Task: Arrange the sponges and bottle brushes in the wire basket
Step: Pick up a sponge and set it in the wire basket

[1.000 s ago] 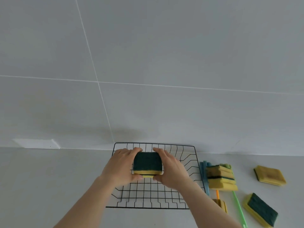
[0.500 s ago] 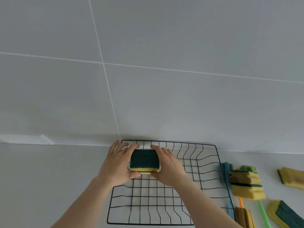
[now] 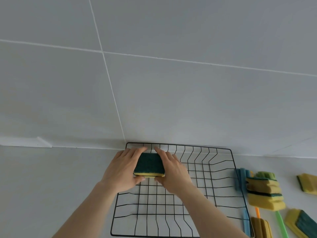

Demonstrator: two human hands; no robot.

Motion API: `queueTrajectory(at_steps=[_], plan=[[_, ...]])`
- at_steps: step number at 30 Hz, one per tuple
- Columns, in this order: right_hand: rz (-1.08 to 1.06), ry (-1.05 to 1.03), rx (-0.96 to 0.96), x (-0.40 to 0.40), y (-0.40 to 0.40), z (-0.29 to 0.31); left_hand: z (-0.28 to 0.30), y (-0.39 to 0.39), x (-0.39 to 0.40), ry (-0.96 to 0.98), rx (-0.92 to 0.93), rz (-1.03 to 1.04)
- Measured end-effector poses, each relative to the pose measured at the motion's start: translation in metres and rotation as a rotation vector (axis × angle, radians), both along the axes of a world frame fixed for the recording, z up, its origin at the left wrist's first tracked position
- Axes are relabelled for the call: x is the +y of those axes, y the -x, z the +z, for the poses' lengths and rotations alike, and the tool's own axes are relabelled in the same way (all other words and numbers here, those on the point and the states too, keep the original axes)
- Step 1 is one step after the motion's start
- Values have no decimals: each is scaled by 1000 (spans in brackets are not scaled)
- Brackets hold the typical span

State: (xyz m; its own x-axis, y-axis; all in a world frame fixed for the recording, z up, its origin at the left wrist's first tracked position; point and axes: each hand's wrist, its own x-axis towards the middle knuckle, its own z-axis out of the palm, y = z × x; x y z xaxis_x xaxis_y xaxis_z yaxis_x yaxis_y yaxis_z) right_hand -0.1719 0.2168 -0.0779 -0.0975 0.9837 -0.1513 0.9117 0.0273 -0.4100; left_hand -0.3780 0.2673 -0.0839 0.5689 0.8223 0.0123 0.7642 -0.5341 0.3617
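Observation:
A black wire basket (image 3: 221, 177) stands on the grey counter against the tiled wall. Both hands hold one sponge (image 3: 148, 164), dark green on top and yellow below, over the basket's far left corner. My left hand (image 3: 122, 170) grips its left side and my right hand (image 3: 173, 170) grips its right side. To the right of the basket lies a pile of yellow and green sponges (image 3: 264, 192) on top of bottle brushes with blue (image 3: 241, 177), orange (image 3: 257, 212) and green handles (image 3: 281, 224).
More sponges lie on the counter at the right: one at the far right edge (image 3: 307, 183), one at the bottom right corner (image 3: 301, 224) and one near the basket's near right corner (image 3: 261, 227). A white strip (image 3: 25, 142) sits along the wall at the left.
The sponge and both hands have moved away from me to the basket's far left corner. The view has shifted, so the basket appears larger and further right.

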Motion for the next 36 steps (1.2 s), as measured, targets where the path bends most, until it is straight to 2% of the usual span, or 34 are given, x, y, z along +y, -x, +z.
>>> queueTrajectory(at_steps=[19, 25, 36], plan=[[-12, -8, -13, -6, 0, 4, 1, -3, -3, -6, 43, 7], [-26, -41, -33, -19, -10, 24, 21, 3, -13, -69, 111, 21], [-168, -109, -77, -98, -64, 75, 78, -31, -59, -141, 57, -35]])
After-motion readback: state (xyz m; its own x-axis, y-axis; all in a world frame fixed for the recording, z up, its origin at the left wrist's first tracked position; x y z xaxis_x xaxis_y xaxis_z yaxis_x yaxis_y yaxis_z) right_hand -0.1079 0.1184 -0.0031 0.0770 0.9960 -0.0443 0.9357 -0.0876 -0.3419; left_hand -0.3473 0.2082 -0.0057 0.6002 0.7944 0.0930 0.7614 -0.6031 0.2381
